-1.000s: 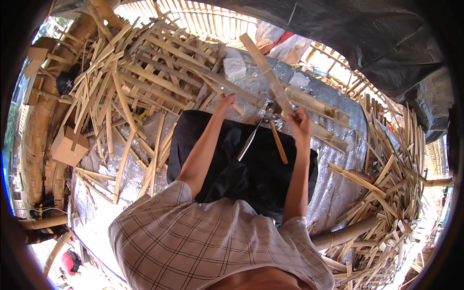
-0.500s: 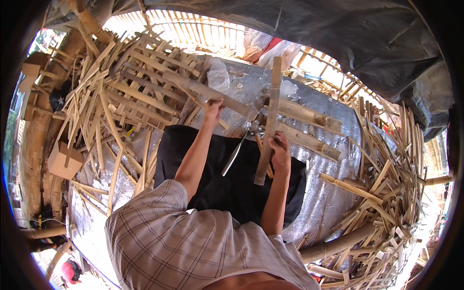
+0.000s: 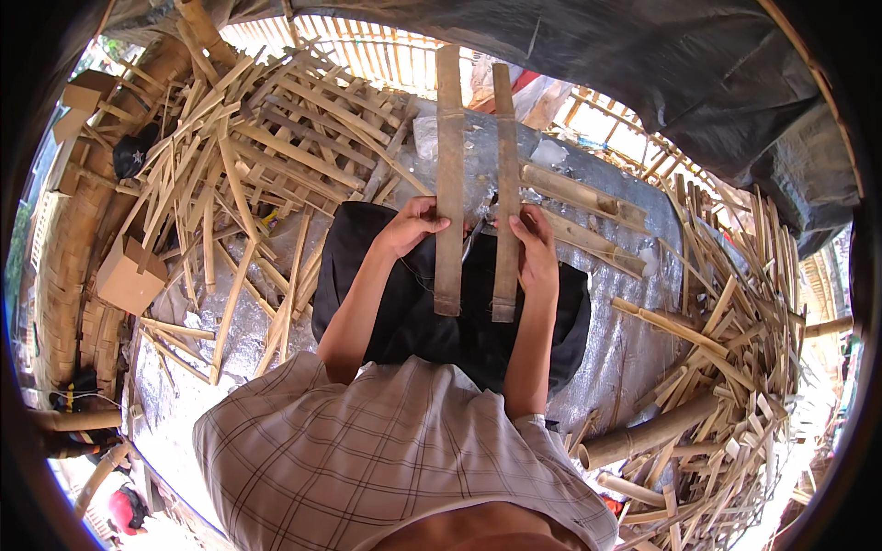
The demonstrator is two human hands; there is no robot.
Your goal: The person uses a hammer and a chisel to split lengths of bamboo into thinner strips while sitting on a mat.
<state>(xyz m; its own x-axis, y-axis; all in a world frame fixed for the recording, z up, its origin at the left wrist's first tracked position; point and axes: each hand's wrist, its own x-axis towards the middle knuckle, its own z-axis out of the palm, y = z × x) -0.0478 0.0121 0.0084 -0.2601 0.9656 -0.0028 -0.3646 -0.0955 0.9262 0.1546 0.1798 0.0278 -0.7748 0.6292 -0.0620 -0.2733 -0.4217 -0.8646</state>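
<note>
left hand [image 3: 411, 227] fingers gripping left bamboo slat [image 3: 449, 184], right hand [image 3: 536, 253] fingers gripping right bamboo slat [image 3: 505, 193], both upright

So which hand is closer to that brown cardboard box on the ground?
Left. The left hand is on the side of the brown cardboard box; the right hand is farther away.

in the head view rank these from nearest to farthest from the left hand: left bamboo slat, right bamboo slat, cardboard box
From the left hand:
1. left bamboo slat, held in that hand
2. right bamboo slat, just to its right, in the right hand
3. cardboard box, far off to the left
</note>
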